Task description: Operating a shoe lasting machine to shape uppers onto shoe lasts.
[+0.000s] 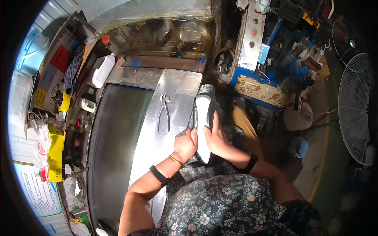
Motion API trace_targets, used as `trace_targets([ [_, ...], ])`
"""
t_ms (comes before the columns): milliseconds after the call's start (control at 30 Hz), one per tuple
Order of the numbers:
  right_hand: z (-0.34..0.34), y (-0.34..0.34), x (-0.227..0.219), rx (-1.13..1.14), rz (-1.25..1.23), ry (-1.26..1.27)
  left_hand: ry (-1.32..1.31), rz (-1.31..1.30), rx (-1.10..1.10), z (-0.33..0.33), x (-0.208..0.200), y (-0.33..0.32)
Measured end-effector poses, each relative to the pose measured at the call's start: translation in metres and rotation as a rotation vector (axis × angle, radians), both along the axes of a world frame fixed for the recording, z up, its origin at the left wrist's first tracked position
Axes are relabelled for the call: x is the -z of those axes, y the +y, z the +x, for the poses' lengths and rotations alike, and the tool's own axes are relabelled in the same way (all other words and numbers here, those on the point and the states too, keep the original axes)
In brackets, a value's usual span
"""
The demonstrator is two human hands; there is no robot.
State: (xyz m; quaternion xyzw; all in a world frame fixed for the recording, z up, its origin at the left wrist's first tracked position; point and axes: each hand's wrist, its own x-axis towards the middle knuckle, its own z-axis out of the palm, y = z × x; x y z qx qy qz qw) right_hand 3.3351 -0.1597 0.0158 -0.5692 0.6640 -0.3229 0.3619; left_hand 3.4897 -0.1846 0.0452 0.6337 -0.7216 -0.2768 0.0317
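A black shoe (pixel 213 105) with a long white sole-shaped face (pixel 202 118) lies lengthwise over my lap, its pointed white end toward me. Whether that face is an insole or the underside, I cannot tell. My left hand (pixel 186 144) is closed at the shoe's left edge, its fingers partly hidden. From the other side, my right hand (pixel 217 138) grips the shoe, thumb on the white face and fingers stretched along the dark side. A pair of pincers (pixel 164 114) rests on the metal plate (pixel 179 84), left of the shoe and apart from both hands.
A dark conveyor belt (pixel 116 129) runs beside the plate at left. Shelving there carries a white bottle (pixel 88 105) and yellow tape (pixel 64 101). To the right stand a blue-framed machine (pixel 252 88), a stool (pixel 298 118) and a large fan (pixel 356 110).
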Motion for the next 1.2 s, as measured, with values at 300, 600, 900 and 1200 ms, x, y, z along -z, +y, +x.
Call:
trace_targets([
  [300, -0.024, 0.003, -0.050, -0.322, 0.363, -0.133, 1.658, 1.045, -0.378, 0.004, -0.009, -0.079],
  [600, -0.012, -0.058, -0.058, -0.152, -0.172, -0.563, 1.489, 0.717, -0.535, -0.010, -0.065, -0.067],
  [900, -0.020, 0.008, 0.000, -0.575, -0.159, -0.772, 1.642, 0.385, -0.780, 0.032, 0.006, -0.050],
  [1200, -0.267, -0.026, -0.170, 0.097, -0.671, 0.328, 0.220, -0.306, 0.655, 0.007, 0.034, 0.036],
])
